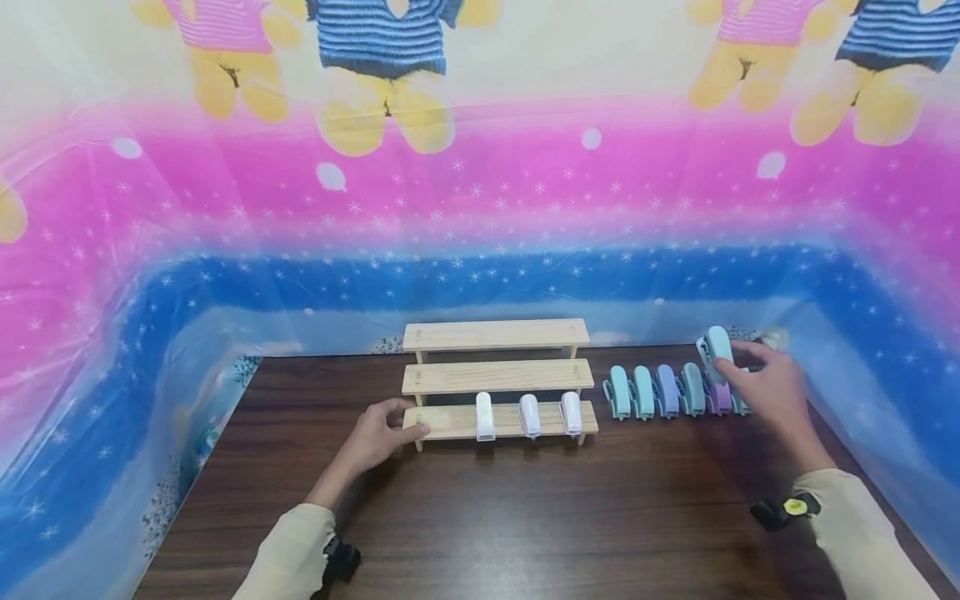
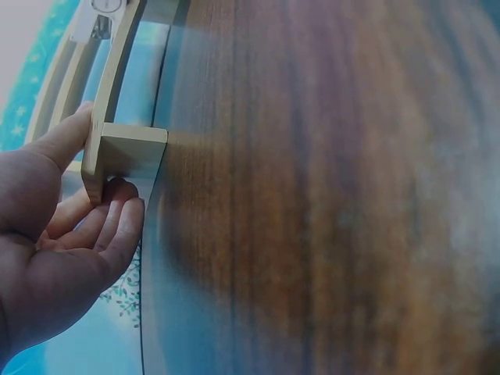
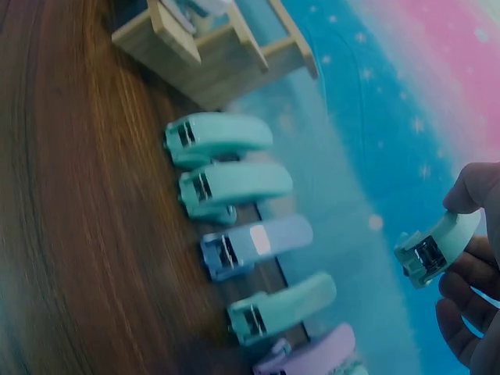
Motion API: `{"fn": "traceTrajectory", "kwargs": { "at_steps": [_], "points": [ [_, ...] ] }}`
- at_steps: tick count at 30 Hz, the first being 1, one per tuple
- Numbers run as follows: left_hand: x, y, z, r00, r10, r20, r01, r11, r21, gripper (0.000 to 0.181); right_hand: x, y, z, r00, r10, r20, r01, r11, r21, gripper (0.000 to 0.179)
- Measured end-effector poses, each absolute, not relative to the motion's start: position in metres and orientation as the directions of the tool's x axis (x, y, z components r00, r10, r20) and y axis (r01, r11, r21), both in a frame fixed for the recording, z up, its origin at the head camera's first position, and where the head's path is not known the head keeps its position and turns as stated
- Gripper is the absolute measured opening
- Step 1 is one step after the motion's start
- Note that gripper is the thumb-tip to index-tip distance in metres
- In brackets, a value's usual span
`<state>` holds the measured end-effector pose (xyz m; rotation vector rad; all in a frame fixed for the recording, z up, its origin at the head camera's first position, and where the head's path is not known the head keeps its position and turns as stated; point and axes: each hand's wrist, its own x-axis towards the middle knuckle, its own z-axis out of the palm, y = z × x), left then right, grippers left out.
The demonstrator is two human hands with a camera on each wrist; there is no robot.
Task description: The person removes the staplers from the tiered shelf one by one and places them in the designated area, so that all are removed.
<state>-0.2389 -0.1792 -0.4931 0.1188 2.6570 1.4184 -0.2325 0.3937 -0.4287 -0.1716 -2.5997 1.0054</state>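
My right hand pinches a mint-green stapler-like tool, raised above the right end of a row of similar tools. It has a curved lever, and a metal part shows in the right wrist view. At the left, my left hand grips the end of the lowest step of a three-step wooden stand. In the left wrist view the thumb lies against the board and the fingers curl under its end. Three white tools of the same shape, such as the leftmost one, sit spaced along that lowest step.
Right of the stand, mint, blue-violet and purple tools stand side by side on the dark wooden table, including a mint one and a purple one. Behind the table hangs a patterned curtain. The upper two steps show bare wood.
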Motion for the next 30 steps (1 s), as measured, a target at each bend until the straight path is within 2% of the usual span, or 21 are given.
{"fn": "traceTrajectory", "kwargs": {
  "at_steps": [13,19,30],
  "points": [
    [-0.239,-0.179,-0.494,-0.989,0.117,-0.087,-0.009,0.548,0.836,0.055,-0.242,0.437,-0.437,-0.915,0.280,0.291,0.021,0.753,-0.657,0.058],
    [-0.239,-0.179,-0.494,-0.990,0.118,-0.079,-0.001,0.551,0.834,0.056,-0.241,0.452,-0.440,-0.922,0.319,0.222,0.077,0.709,-0.701,0.061],
    [-0.238,-0.179,-0.494,-0.990,0.114,-0.082,-0.005,0.553,0.833,0.055,-0.239,0.476,-0.451,-0.909,0.344,0.235,0.120,0.756,-0.644,0.064]
  ]
}}
